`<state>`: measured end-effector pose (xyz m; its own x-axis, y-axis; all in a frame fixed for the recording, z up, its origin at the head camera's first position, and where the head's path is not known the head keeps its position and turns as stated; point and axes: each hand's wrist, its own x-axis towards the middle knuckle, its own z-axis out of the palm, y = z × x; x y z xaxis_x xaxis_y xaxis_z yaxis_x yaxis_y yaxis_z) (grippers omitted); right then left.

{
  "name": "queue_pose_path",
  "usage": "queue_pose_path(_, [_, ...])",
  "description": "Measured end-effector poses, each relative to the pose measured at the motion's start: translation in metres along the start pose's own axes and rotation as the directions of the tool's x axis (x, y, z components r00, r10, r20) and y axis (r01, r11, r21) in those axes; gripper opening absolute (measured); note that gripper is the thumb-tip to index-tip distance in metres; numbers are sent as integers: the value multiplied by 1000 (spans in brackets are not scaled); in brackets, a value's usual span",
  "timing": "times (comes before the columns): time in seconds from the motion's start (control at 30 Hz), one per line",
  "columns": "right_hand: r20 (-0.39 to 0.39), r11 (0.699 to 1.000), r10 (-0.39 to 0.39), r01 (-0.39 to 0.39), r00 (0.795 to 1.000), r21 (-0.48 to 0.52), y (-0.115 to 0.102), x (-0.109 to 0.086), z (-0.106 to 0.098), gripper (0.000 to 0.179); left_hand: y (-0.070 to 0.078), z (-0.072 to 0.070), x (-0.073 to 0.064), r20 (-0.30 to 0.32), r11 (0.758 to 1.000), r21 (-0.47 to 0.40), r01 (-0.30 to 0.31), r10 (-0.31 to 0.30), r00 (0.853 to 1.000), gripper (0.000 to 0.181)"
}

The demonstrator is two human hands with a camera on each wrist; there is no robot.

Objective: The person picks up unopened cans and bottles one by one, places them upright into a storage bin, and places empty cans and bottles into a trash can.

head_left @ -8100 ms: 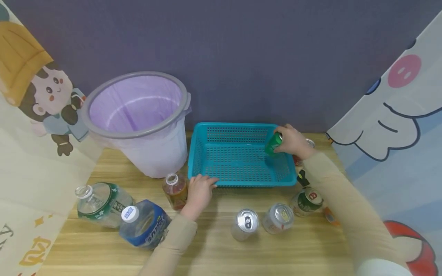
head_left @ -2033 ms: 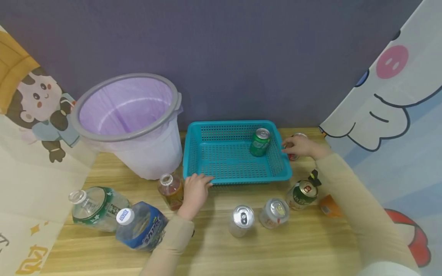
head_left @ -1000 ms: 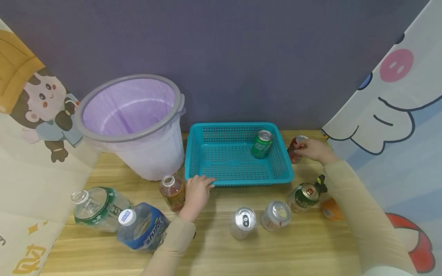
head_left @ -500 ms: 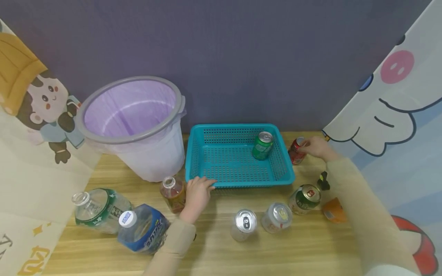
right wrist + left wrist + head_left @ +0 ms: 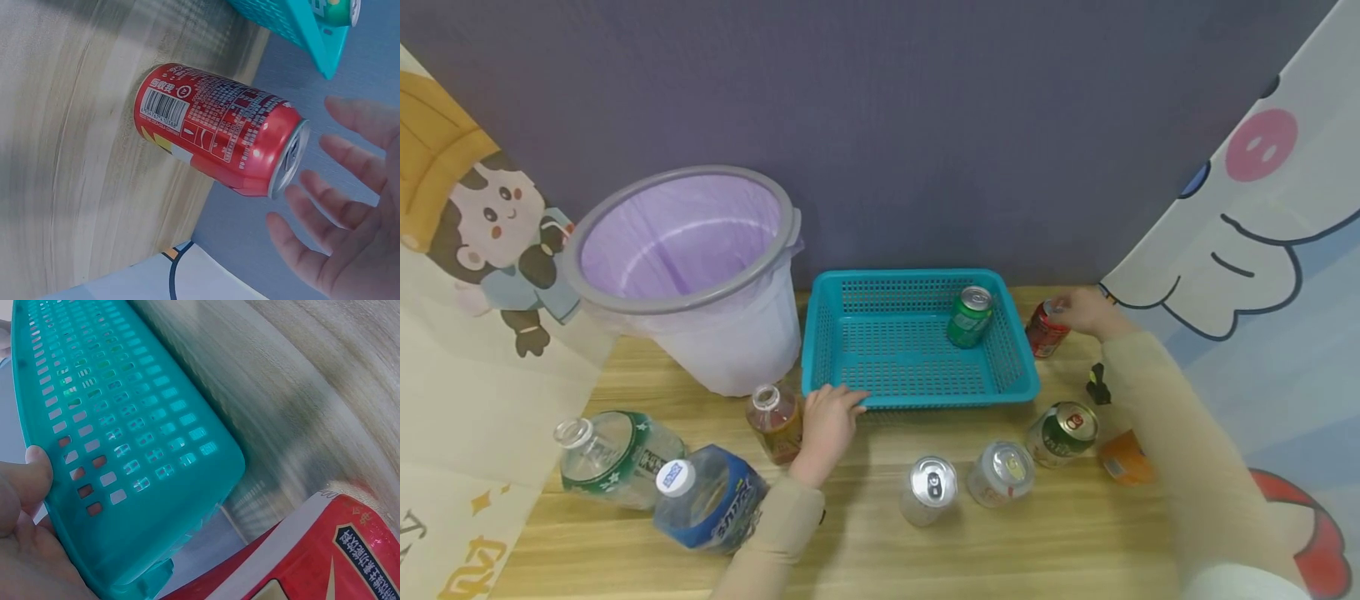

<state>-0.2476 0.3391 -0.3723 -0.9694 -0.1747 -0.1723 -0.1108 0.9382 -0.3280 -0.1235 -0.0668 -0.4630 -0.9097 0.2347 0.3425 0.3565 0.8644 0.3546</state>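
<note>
My left hand (image 5: 831, 429) grips the near rim of the turquoise plastic basket (image 5: 917, 400); in the left wrist view its thumb (image 5: 39, 475) lies over the edge and fingers show through the holes. A green drink can (image 5: 970, 318) stands upright inside, toward the right. To the right of the basket, a red drink can (image 5: 1047, 332) stands on the wooden table. My right hand (image 5: 1086, 310) is over this can's top, and the right wrist view shows its fingers (image 5: 337, 203) spread near the rim of the red can (image 5: 215, 131), holding nothing.
A lined bin (image 5: 745, 333) stands left of the basket. Before it are a tea bottle (image 5: 778, 429), a blue-labelled bottle (image 5: 711, 500) and a green-labelled bottle (image 5: 625, 458). Several cans, including a silver one (image 5: 928, 492), and an orange item (image 5: 1126, 458) lie toward the front right.
Eight seconds ago my right hand held the green can over the basket; now that can stands inside. The right hand has moved to the red can and lifted slightly. The left hand stays put.
</note>
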Motion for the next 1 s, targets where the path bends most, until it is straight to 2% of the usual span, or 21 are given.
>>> queue_pose_path(0.47, [17,992,38,-36,999,-120,1,5,4,54,0,3,1,-12,1000,9,-2,2,1000,19])
queue_pose_path(1.0, [12,993,56,-55,998,-107,4,12,7,55,-2,6,1,-20,1000,3,3,-3,1000,19])
